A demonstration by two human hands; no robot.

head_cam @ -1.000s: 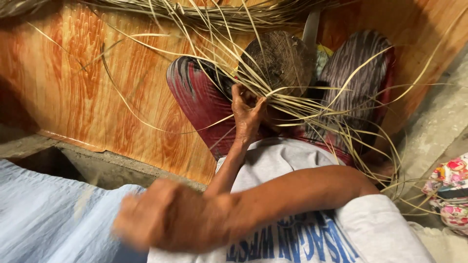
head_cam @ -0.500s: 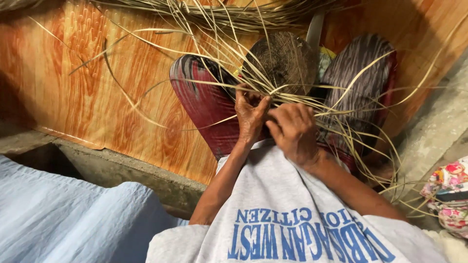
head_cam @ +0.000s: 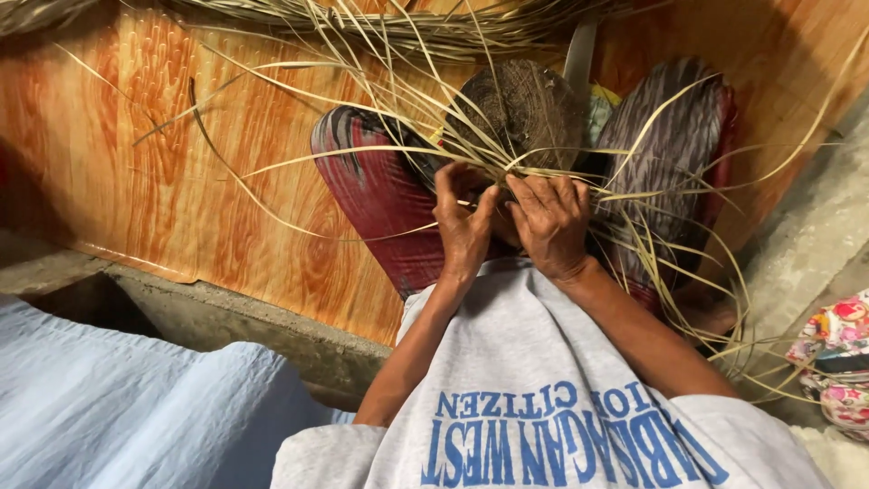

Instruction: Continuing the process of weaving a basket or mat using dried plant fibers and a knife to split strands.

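Observation:
A round woven piece of dry straw rests between my knees, with many long loose strands fanning out from it. My left hand pinches strands at its near edge, fingers curled around them. My right hand sits right beside it, fingers bent over the same bunch of strands. Both hands touch each other over my lap. My knees wear dark red and striped cloth.
An orange wood-grain mat covers the floor ahead. A concrete step runs along its near edge. Pale blue cloth lies at the lower left. A flowered bag sits at the right edge. More straw lies along the top.
My right hand swung up from low beside my body to the woven piece and closed on the strands next to my left hand, which stayed in place.

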